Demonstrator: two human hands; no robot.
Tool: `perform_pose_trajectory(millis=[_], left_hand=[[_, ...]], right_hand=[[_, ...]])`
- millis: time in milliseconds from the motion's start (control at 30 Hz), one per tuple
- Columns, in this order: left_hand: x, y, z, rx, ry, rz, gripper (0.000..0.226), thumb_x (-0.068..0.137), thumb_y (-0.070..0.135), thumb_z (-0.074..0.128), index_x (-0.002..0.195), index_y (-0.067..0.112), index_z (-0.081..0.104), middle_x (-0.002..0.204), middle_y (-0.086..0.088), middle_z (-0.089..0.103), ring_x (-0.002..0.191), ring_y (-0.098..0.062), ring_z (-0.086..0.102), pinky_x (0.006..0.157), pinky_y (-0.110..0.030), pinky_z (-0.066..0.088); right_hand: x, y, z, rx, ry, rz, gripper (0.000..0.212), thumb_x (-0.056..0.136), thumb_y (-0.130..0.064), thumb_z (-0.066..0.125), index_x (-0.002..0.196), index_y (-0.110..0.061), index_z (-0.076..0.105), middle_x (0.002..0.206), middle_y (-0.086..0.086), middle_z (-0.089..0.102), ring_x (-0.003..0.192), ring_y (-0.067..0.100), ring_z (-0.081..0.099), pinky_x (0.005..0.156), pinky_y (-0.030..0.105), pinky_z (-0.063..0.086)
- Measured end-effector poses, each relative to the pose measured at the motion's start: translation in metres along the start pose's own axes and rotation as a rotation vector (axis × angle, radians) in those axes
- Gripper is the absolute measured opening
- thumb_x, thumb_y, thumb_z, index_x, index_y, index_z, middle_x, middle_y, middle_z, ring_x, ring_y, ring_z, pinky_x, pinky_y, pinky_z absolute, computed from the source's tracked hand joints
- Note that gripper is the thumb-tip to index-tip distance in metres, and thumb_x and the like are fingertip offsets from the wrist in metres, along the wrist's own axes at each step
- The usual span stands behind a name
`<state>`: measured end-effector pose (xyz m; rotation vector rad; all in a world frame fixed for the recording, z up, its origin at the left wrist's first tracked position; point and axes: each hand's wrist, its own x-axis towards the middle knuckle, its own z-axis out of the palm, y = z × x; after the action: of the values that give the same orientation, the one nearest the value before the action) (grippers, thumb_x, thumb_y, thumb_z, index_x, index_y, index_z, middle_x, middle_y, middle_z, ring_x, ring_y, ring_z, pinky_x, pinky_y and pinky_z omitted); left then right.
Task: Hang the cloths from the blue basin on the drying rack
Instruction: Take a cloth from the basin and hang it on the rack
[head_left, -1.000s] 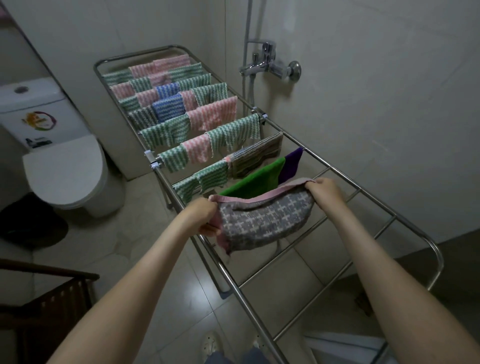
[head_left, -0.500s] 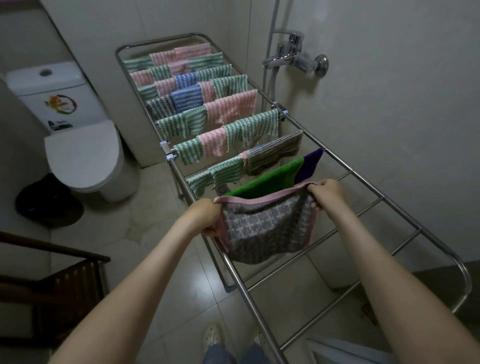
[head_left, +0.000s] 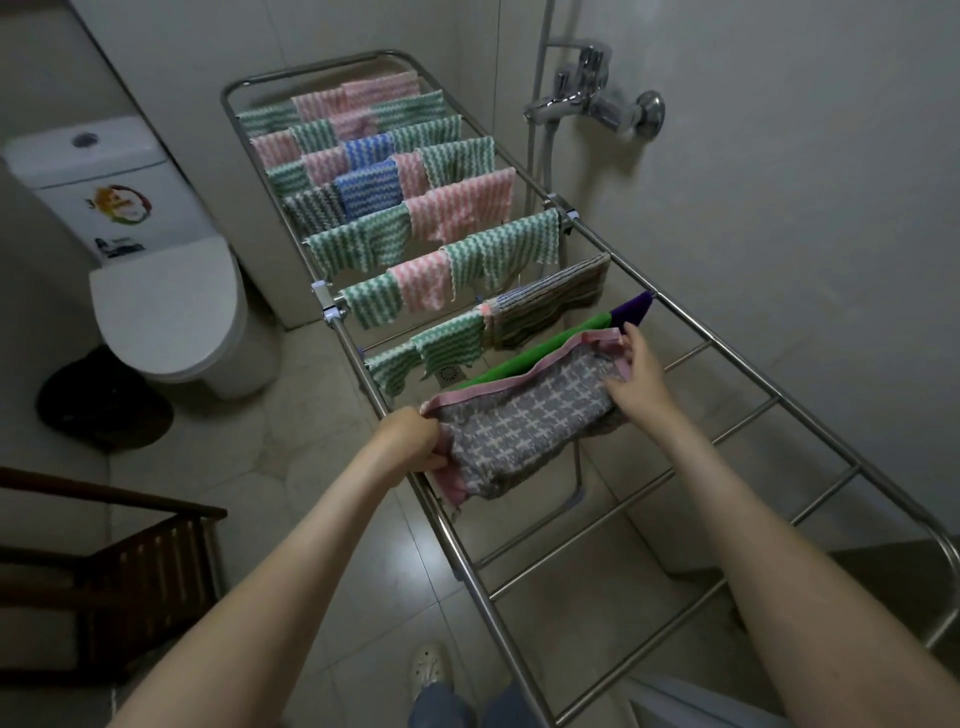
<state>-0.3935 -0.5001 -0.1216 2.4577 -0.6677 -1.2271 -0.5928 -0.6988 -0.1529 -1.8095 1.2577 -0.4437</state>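
A grey cross-patterned cloth with a pink border (head_left: 524, 421) drapes over a bar of the steel drying rack (head_left: 737, 426). My left hand (head_left: 410, 439) pinches its left edge by the rack's near rail. My right hand (head_left: 636, 376) rests on the cloth's right end, fingers spread along the pink border. Just behind hang a green cloth (head_left: 535, 353) and a purple cloth (head_left: 631, 309). Further back, several striped green, pink and blue cloths (head_left: 395, 208) fill the bars. The blue basin is out of view.
A white toilet (head_left: 166, 306) stands left of the rack, with a dark mat (head_left: 104, 405) on the floor. A shower mixer tap (head_left: 592, 106) juts from the right wall. A wooden slatted stand (head_left: 130, 566) sits at lower left. Bare rack bars lie nearer me.
The cloth has been lowered onto the bar and now lies folded over it. My right hand has loosened from gripping the corner to spreading over the cloth's right end.
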Motion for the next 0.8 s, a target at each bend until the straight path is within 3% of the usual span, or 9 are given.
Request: perform_pose_trajectory(millis=[100, 167, 233, 300, 400, 467, 533, 667, 800], left_hand=[[0.007, -0.006, 0.009, -0.148, -0.036, -0.013, 0.028, 0.075, 0.013, 0.064, 0.099, -0.002, 0.064, 0.104, -0.023, 0.067, 0.094, -0.034, 0.068, 0.083, -0.049, 0.056], [0.012, -0.006, 0.012, -0.030, -0.057, -0.020, 0.026, 0.077, 0.015, 0.066, 0.098, -0.001, 0.065, 0.098, -0.018, 0.069, 0.086, -0.029, 0.069, 0.081, -0.040, 0.058], [0.010, -0.002, 0.015, 0.093, -0.096, -0.031, 0.022, 0.082, 0.020, 0.067, 0.096, 0.002, 0.066, 0.088, -0.010, 0.070, 0.074, -0.020, 0.068, 0.068, -0.027, 0.058], [0.008, 0.003, 0.017, 0.231, -0.143, -0.023, 0.021, 0.083, 0.025, 0.066, 0.093, 0.006, 0.066, 0.077, -0.004, 0.068, 0.064, -0.016, 0.064, 0.055, -0.023, 0.053], [0.005, 0.008, 0.019, 0.398, -0.111, 0.075, 0.025, 0.084, 0.030, 0.064, 0.098, 0.010, 0.067, 0.085, -0.005, 0.066, 0.076, -0.020, 0.062, 0.060, -0.027, 0.048], [-0.001, 0.012, 0.020, 0.427, -0.101, 0.170, 0.031, 0.089, 0.033, 0.059, 0.113, 0.015, 0.065, 0.104, -0.004, 0.065, 0.093, -0.020, 0.061, 0.073, -0.026, 0.046], [-0.002, 0.016, 0.024, 0.378, -0.140, 0.231, 0.034, 0.092, 0.037, 0.055, 0.120, 0.019, 0.062, 0.117, -0.001, 0.062, 0.103, -0.018, 0.057, 0.082, -0.025, 0.043], [-0.001, 0.024, 0.032, 0.361, -0.214, 0.280, 0.031, 0.090, 0.043, 0.058, 0.110, 0.021, 0.065, 0.101, 0.005, 0.062, 0.088, -0.011, 0.055, 0.075, -0.022, 0.042], [0.003, 0.031, 0.039, 0.447, -0.186, 0.330, 0.023, 0.089, 0.032, 0.063, 0.099, 0.012, 0.069, 0.094, -0.001, 0.065, 0.081, -0.014, 0.056, 0.073, -0.024, 0.044]], right_hand=[[-0.002, 0.019, 0.001, -0.098, 0.200, 0.123, 0.077, 0.082, -0.012, 0.069, 0.145, -0.011, 0.024, 0.147, 0.016, 0.030, 0.136, 0.033, 0.028, 0.111, 0.042, 0.028], [-0.007, 0.026, 0.002, -0.008, 0.272, 0.197, 0.079, 0.078, -0.017, 0.074, 0.141, -0.008, 0.026, 0.144, 0.017, 0.029, 0.133, 0.034, 0.030, 0.109, 0.040, 0.030], [-0.008, 0.029, 0.000, 0.110, 0.302, 0.291, 0.079, 0.078, -0.020, 0.075, 0.139, -0.010, 0.025, 0.144, 0.015, 0.030, 0.129, 0.031, 0.036, 0.103, 0.037, 0.035], [-0.005, 0.035, -0.001, 0.198, 0.235, 0.392, 0.070, 0.082, -0.029, 0.071, 0.136, -0.009, 0.030, 0.139, 0.015, 0.040, 0.121, 0.031, 0.047, 0.095, 0.034, 0.041], [-0.004, 0.041, -0.004, 0.259, 0.055, 0.515, 0.037, 0.089, -0.043, 0.054, 0.111, -0.015, 0.062, 0.123, 0.013, 0.060, 0.110, 0.030, 0.058, 0.096, 0.035, 0.044], [-0.003, 0.041, -0.006, 0.259, -0.002, 0.503, 0.028, 0.094, -0.037, 0.047, 0.098, -0.020, 0.069, 0.116, 0.011, 0.063, 0.106, 0.027, 0.058, 0.093, 0.033, 0.044], [0.002, 0.039, -0.008, 0.136, 0.000, 0.551, 0.028, 0.093, -0.025, 0.048, 0.106, -0.008, 0.067, 0.114, 0.015, 0.062, 0.102, 0.026, 0.057, 0.088, 0.033, 0.045], [-0.001, 0.037, -0.009, 0.116, 0.004, 0.449, 0.021, 0.091, -0.014, 0.049, 0.083, -0.002, 0.065, 0.082, 0.017, 0.061, 0.080, 0.026, 0.058, 0.076, 0.037, 0.049], [-0.014, 0.035, -0.019, 0.246, -0.060, 0.344, 0.013, 0.093, -0.009, 0.051, 0.090, -0.012, 0.063, 0.078, 0.004, 0.062, 0.071, 0.015, 0.058, 0.064, 0.025, 0.048]])
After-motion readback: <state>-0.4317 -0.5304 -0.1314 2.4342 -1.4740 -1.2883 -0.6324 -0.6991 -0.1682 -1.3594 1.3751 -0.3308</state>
